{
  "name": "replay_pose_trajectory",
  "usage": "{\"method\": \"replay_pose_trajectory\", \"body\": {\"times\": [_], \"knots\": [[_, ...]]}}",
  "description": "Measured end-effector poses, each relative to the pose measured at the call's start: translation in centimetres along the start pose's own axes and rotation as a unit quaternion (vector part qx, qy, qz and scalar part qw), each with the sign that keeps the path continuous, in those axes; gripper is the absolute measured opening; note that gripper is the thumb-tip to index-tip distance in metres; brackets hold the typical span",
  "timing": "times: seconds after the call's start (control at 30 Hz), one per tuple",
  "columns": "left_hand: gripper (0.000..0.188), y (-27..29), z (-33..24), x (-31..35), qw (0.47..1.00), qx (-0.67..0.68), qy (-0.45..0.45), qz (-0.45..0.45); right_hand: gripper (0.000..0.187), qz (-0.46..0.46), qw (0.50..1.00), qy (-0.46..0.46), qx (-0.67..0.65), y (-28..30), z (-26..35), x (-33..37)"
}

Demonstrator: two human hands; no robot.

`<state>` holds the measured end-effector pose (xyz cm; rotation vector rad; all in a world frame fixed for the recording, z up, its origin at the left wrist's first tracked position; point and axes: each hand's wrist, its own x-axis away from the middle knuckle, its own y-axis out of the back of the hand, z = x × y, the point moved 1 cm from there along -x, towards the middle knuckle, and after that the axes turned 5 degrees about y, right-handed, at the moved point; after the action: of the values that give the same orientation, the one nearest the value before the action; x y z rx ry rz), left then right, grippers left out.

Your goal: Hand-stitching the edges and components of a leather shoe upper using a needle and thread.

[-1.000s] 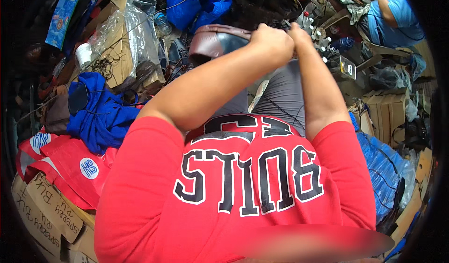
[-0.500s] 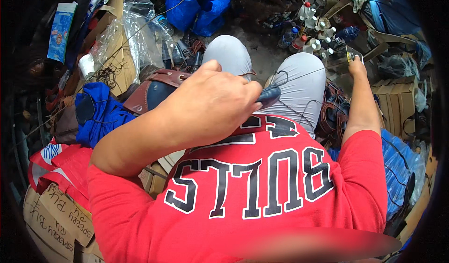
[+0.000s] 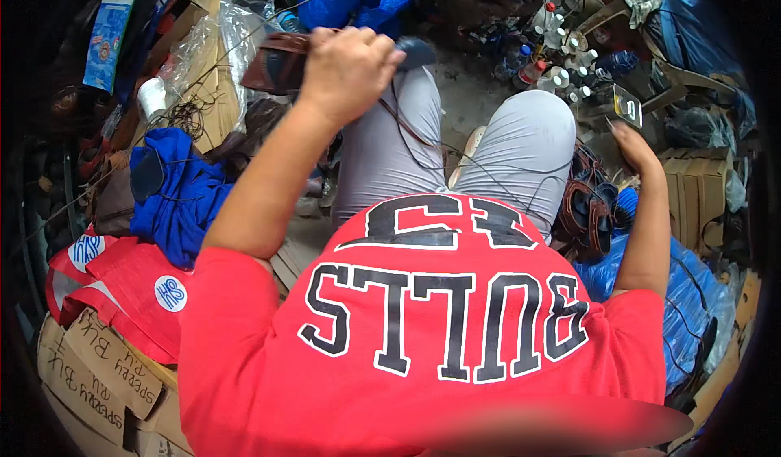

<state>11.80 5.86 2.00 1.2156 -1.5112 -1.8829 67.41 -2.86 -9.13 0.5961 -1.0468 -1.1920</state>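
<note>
My left hand (image 3: 350,71) is closed around a brown leather shoe (image 3: 275,60) with a dark blue lining, raised above my left knee. Its dark end (image 3: 416,53) sticks out past my fingers and is blurred. A dark thread (image 3: 416,132) hangs slack from the shoe and loops across my grey-trousered lap toward the right. Out to the right, my right hand (image 3: 637,146) has its fingers drawn together, with a thin pointed tip (image 3: 609,122) showing at them; the rest of that item is hidden. Just beyond it lies a small dark-and-yellow packet (image 3: 627,106).
Several capped plastic bottles (image 3: 561,67) stand ahead on the right. Brown strapped leather pieces (image 3: 587,201) lie beside my right thigh. Cardboard (image 3: 691,184) and blue plastic wrap (image 3: 651,294) are at far right. Blue cloth (image 3: 175,205) and a red bag (image 3: 122,294) sit at left.
My left hand has lifted the shoe forward and left, away from my chest. The thread, pulled straight toward my right hand before, now hangs loose. My right hand has come down slightly from the packet.
</note>
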Motion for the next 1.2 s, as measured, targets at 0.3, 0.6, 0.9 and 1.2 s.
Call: {"method": "replay_pose_trajectory", "body": {"times": [0.3, 0.6, 0.9, 1.2], "knots": [[0.025, -3.6, -3.8, 2.0, 0.985, 0.165, 0.038, -0.013, 0.026, 0.054, 0.961, 0.104, -0.251, -4.9, 31.0, 0.8], [0.025, -3.7, -3.7, 2.5, 0.985, 0.163, 0.059, -0.003, 0.03, 0.052, 0.971, 0.148, -0.181, -7.7, 33.4, -2.1], [0.025, -3.9, -3.2, 2.5, 0.986, 0.159, 0.056, -0.003, 0.032, 0.042, 0.969, 0.174, -0.17, -8.4, 33.9, -2.9], [0.024, -4.0, -1.6, 1.0, 0.981, 0.188, 0.008, 0.043, 0.029, -0.014, 0.951, 0.226, -0.21, -10.6, 33.8, -4.3]]}}
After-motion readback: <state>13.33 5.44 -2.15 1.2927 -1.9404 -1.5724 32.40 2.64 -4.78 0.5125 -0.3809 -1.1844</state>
